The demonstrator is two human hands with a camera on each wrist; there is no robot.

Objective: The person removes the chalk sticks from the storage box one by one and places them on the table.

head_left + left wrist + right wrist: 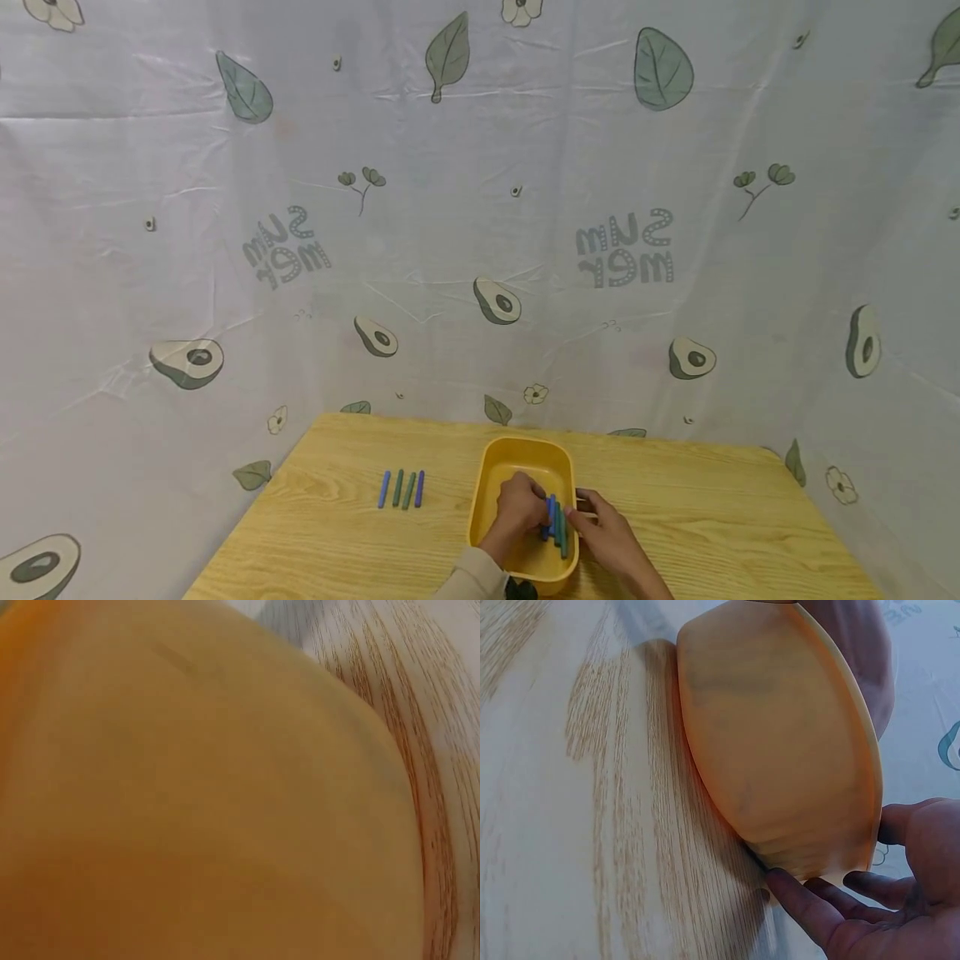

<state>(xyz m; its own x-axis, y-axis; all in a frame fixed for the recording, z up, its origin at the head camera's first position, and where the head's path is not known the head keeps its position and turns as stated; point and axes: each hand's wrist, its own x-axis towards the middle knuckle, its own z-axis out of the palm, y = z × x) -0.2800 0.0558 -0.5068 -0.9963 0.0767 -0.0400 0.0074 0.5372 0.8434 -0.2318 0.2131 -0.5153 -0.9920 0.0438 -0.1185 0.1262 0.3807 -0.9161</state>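
Observation:
Inside a yellow plastic tray, several thin crayon-like sticks in blue and green lie side by side along the right wall. My left hand reaches into the tray with curled fingers, pinching the leftmost, dark blue stick; its fingertips are partly hidden. My right hand grips the tray's right wall, thumb at the rim and fingers outside. In the right wrist view, the right hand's fingers touch the outer wall of the tray. Only the blurred tray wall fills most of the left wrist view.
On the wooden table, left of the tray, a spaced row holds a blue stick, two green sticks and a purple stick. A pale curtain printed with avocados and leaves hangs behind the table.

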